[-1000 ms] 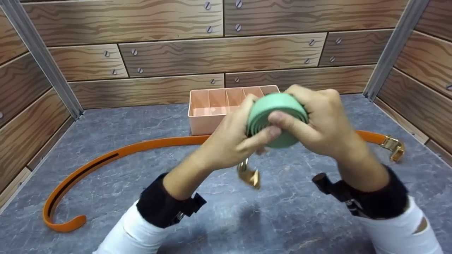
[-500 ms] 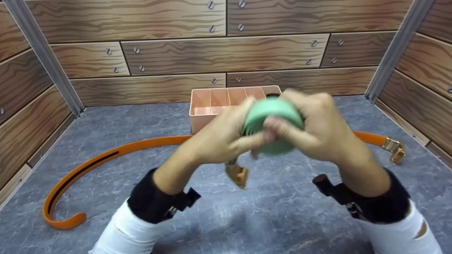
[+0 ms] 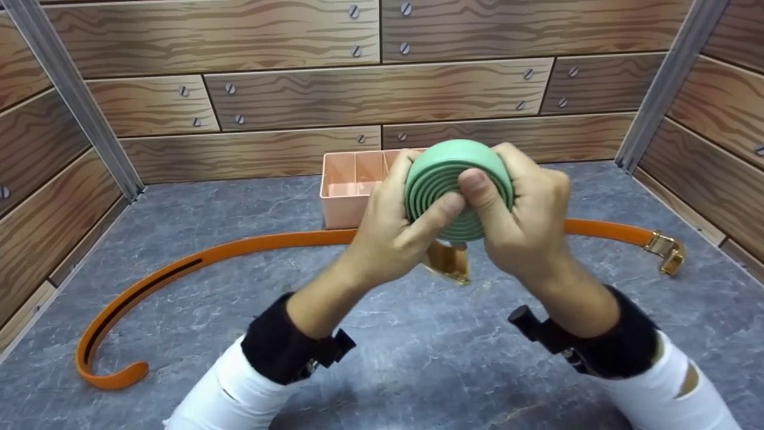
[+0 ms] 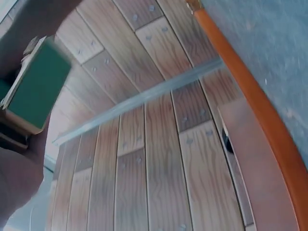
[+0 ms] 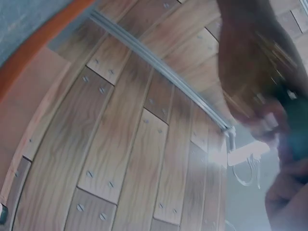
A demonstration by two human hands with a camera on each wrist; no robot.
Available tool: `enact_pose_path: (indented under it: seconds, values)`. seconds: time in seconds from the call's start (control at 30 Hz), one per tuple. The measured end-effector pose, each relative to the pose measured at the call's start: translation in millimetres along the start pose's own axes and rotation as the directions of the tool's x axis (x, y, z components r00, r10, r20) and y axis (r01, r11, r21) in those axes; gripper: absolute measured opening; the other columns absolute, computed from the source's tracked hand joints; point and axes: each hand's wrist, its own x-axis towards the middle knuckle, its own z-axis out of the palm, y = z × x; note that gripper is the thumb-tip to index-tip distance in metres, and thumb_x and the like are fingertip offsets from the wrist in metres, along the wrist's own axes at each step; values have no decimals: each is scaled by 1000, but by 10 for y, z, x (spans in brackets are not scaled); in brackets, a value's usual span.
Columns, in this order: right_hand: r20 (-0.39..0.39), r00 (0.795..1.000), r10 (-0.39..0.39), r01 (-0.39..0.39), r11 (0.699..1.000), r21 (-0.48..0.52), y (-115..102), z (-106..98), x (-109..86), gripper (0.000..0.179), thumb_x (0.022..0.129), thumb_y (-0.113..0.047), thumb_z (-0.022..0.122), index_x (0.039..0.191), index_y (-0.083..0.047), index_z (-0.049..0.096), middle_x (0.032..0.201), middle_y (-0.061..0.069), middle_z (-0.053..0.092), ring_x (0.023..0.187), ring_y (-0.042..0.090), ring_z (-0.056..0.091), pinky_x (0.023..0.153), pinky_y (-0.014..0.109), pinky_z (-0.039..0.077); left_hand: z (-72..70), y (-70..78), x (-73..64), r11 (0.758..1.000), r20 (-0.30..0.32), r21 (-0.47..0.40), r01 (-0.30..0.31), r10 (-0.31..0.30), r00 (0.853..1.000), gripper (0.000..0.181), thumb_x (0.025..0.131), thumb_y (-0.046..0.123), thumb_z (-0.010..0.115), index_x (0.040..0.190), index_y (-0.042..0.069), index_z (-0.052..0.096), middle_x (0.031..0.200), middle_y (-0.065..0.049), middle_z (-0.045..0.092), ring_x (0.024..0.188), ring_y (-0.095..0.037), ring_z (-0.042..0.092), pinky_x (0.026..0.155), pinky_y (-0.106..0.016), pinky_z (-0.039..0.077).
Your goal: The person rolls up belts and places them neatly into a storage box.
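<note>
A green belt, wound into a tight spiral, is held up above the table in the head view. My left hand grips its left side and my right hand its right side. Both thumbs press on the coil's flat face, their tips close together at its middle. Below the coil shows the belt's gold buckle. In the left wrist view, the broad green strap appears at the left edge. The right wrist view has a blurred hand around green material. Fingers behind the coil are mostly hidden in the head view.
An orange belt curves across the grey table, its gold buckle at the right and its tip curled at the left. Behind it stands a pink divided box, partly covered by my hands. Wood-patterned walls enclose the table.
The coil dipped slightly, then rose, and its spiral face now shows more fully. The hanging gold buckle swung left, then right and up beneath the coil. Both hands kept their grip.
</note>
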Motion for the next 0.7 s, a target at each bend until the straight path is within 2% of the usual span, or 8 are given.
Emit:
enact_pose_path:
  seconds: [0.07, 0.13, 0.23, 0.4, 0.5, 0.57, 0.67, 0.7]
  values:
    - [-53, 998, 32, -32, 999, 5, -27, 54, -29, 66, 95, -62, 53, 77, 0, 65, 59, 2, 59, 47, 8, 48, 44, 17, 35, 82, 21, -27, 999, -107, 26, 21, -18, 994, 75, 93, 69, 48, 114, -3, 50, 94, -13, 69, 81, -11, 67, 70, -28, 59]
    - [-88, 995, 56, -55, 998, 20, -34, 90, -46, 68, 95, -62, 51, 77, 2, 64, 58, 2, 58, 47, 8, 48, 44, 17, 35, 149, 48, -47, 994, -190, 104, 44, -23, 981, 78, 92, 72, 44, 118, -2, 51, 97, -11, 68, 86, -10, 65, 76, -26, 56]
    - [-115, 990, 81, -77, 996, 38, -19, 122, -51, 71, 95, -64, 49, 75, 3, 61, 57, 2, 55, 48, 6, 46, 44, 17, 33, 212, 87, -65, 983, -246, 167, 75, -32, 969, 81, 91, 72, 41, 123, -2, 49, 102, -10, 66, 92, -12, 63, 81, -25, 54]
    - [-119, 988, 96, -87, 993, 78, -1, 167, -75, 75, 96, -65, 45, 73, 6, 55, 58, 0, 49, 48, 7, 44, 45, 18, 32, 216, 118, -72, 996, -206, 62, 57, -43, 978, 76, 94, 62, 44, 128, -6, 42, 107, -16, 64, 97, -16, 64, 87, -28, 54]
    - [-89, 992, 86, -77, 992, 99, -4, 177, -78, 75, 97, -66, 42, 74, 5, 52, 60, -1, 47, 49, 8, 42, 45, 19, 32, 182, 113, -68, 999, -191, 16, 32, -28, 981, 70, 97, 53, 48, 131, -7, 39, 111, -18, 61, 101, -16, 62, 90, -29, 54]
    - [-48, 997, 62, -55, 989, 136, 12, 172, -65, 75, 98, -67, 38, 77, 4, 55, 61, -1, 50, 50, 7, 44, 45, 18, 33, 144, 108, -60, 1000, -184, 4, 14, -13, 983, 58, 100, 40, 53, 131, -7, 39, 113, -18, 61, 102, -16, 62, 90, -30, 54]
    - [65, 997, 32, -50, 956, 290, 80, 137, 8, 80, 98, -69, 33, 88, 4, 63, 70, 6, 60, 59, 12, 56, 53, 20, 45, 68, 110, -17, 1000, -170, 7, -24, 25, 985, 43, 99, 16, 59, 130, -6, 39, 114, -17, 62, 104, -14, 63, 92, -31, 54]
    - [127, 991, 48, -93, 923, 373, 112, 121, 39, 81, 98, -69, 32, 93, 5, 64, 75, 9, 63, 64, 15, 59, 58, 22, 49, 43, 113, 0, 999, -164, 8, -41, 42, 986, 42, 97, 8, 61, 129, -6, 39, 114, -18, 63, 104, -15, 63, 93, -32, 54]
